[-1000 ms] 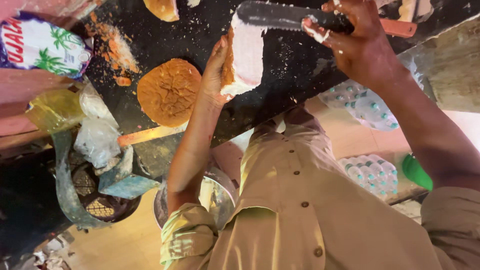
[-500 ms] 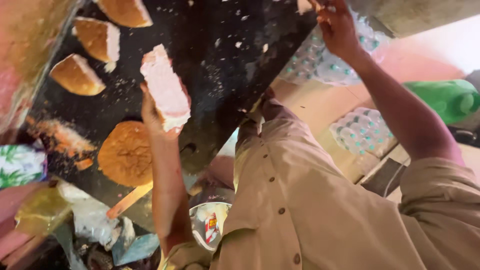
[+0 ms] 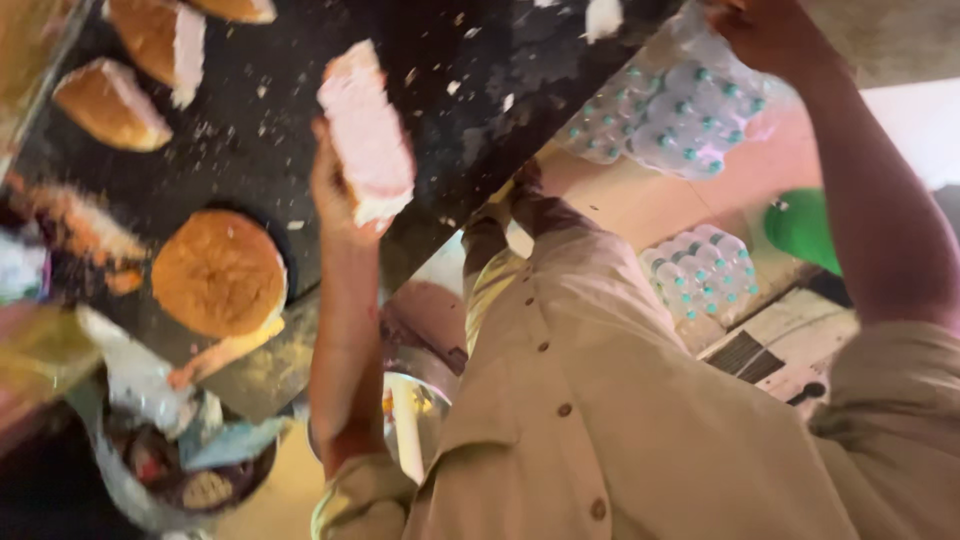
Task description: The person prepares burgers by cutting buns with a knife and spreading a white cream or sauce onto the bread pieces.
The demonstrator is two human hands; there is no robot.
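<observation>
- Left hand point(image 3: 335, 195) grips a split bun point(image 3: 366, 135) above the dark counter point(image 3: 470, 150).
- Right hand point(image 3: 765, 35), grip unclear, touches shrink-wrapped bottle packs point(image 3: 680, 110) with teal caps.

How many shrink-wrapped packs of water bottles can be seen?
2. One pack lies at the upper right, just off the dark worktop edge; the other pack sits lower, beside the shirt. More may be hidden behind the person's arm.

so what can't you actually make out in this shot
- Right hand, head view: fingers cut off by the top edge; whether it holds anything is unclear.
- Left hand: mostly hidden behind the bread slice.
- Bowl contents, lower left: blurred, partly covered by wrappers.
</observation>
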